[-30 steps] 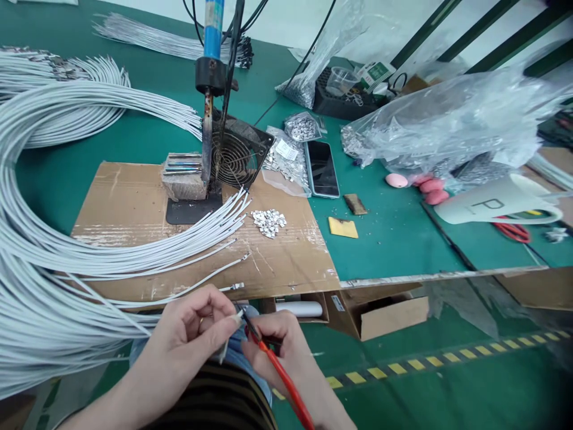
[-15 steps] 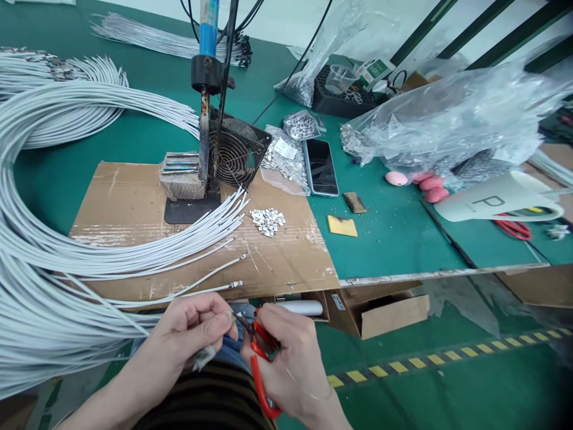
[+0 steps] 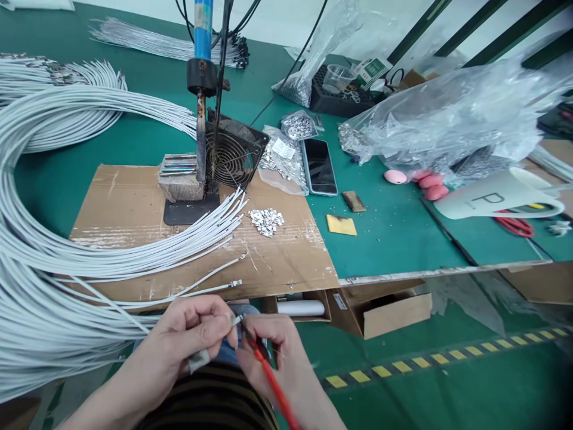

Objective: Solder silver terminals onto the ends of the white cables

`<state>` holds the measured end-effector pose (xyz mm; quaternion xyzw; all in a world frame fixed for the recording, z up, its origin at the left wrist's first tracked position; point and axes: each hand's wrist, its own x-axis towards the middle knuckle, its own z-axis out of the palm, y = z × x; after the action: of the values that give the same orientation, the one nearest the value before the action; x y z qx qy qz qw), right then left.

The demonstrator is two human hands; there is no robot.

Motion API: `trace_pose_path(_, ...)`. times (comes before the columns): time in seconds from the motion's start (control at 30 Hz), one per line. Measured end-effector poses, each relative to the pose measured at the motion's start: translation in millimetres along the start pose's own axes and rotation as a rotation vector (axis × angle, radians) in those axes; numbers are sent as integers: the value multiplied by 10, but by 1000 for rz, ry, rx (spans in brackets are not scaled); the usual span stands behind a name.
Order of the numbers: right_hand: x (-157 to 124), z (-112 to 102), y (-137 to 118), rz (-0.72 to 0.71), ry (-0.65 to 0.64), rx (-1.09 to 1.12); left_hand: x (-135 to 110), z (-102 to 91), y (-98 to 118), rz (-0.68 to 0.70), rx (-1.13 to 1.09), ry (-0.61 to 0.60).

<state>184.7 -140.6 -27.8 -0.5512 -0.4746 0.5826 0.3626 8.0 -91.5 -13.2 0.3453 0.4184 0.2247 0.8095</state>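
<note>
My left hand (image 3: pixel 194 331) is closed in a pinch, low in front of the cardboard, with a white cable (image 3: pixel 236 321) between thumb and fingers. Only the cable's short end sticks out toward the right. A greyish wrap (image 3: pixel 197 360) shows under this hand, perhaps on a finger. My right hand (image 3: pixel 280 352) is closed around small red-handled pliers (image 3: pixel 274 379), their dark tips right at the cable end. Whether the jaws touch the cable I cannot tell. Two cable ends with metal terminals (image 3: pixel 236 283) lie on the cardboard just beyond my hands.
A large coil of white cables (image 3: pixel 40 251) fills the left side. On the cardboard (image 3: pixel 304 257) stand a soldering iron stand (image 3: pixel 181 185) and a fan (image 3: pixel 235 155), near a pile of small metal terminals (image 3: pixel 266 221). A phone (image 3: pixel 319 167) and a white mug (image 3: pixel 496 197) are farther right.
The pliers have turned in my right hand, so their handles now point down and right in one line. More of the cable end shows at my left fingertips.
</note>
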Motion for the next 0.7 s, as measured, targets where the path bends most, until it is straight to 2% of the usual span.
trace_pose_path(0.1,51,-42,37,-243,123,-387,13,-2,-1,-54,-52,-12)
trace_pose_path(0.17,65,-65,47,-317,131,-520,19,-11,-10,-66,-49,-6)
trace_pose_path(0.3,68,-98,21,-293,97,-538,-1,-13,-50,47,57,32)
trace_pose_path(0.47,67,-111,-35,-198,21,-502,-75,74,-116,232,288,187)
trace_pose_path(0.53,60,-103,-43,-160,16,-477,-89,105,-133,287,375,204)
trace_pose_path(0.7,40,-81,-19,-139,47,-412,-85,98,-127,279,412,183)
